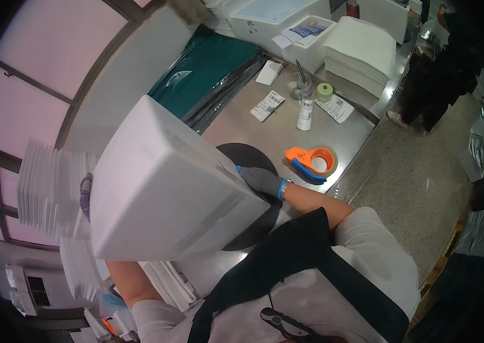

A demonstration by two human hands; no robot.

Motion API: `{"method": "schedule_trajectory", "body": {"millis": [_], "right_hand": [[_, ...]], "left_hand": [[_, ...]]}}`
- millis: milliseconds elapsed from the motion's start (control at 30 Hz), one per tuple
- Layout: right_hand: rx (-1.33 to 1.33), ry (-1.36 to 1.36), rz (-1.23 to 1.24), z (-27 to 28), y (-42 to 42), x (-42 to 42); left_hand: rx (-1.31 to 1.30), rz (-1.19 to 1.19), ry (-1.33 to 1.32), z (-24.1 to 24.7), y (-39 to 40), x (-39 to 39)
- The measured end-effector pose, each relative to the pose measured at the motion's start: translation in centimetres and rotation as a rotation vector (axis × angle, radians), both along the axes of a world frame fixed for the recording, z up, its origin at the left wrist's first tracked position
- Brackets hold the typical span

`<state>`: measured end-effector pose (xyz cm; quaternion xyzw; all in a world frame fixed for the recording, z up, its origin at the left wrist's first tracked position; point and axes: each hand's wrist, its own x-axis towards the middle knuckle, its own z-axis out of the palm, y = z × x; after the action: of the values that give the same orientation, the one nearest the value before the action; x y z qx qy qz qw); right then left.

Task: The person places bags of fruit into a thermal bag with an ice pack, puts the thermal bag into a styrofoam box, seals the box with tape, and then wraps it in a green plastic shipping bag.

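A large white foam box (156, 184) fills the middle of the view, tilted, with a strip of clear tape along its near part. My left hand (85, 196), in a knitted glove, presses against its far left side; most of that hand is hidden behind the box. My right hand (261, 179), in a grey glove with a blue cuff, grips the right side. Beneath the box is a round black disc (267, 160) on the metal table (250, 133). To the right of my right hand lies an orange tape dispenser (302, 155) with a blue handle.
Printed labels (267, 105), a clear cup (304, 85) holding a pen and a green tape roll (324, 91) sit farther back. Behind them are a white sheet stack (360, 51) and foam boxes (278, 21). Stacked foam sheets (36, 188) stand left. A person (443, 81) stands beyond the table.
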<state>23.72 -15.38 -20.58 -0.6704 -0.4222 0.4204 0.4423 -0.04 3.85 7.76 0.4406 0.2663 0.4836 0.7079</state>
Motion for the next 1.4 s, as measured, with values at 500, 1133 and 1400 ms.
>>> {"method": "schedule_trajectory", "body": {"millis": [500, 1133, 1400], "right_hand": [[0.114, -0.438, 0.351, 1.8, 2.5, 3.8], [0.336, -0.566, 0.074, -1.2, 25.6, 11.3], [0.098, -0.864, -0.231, -1.6, 36.2, 21.1]], "left_hand": [[1.310, -0.395, 1.021, 8.0, -9.1, 2.8], [1.216, -1.044, 0.519, 4.4, -11.4, 14.0], [1.024, -0.895, 0.521, 4.0, -8.7, 15.3]]}}
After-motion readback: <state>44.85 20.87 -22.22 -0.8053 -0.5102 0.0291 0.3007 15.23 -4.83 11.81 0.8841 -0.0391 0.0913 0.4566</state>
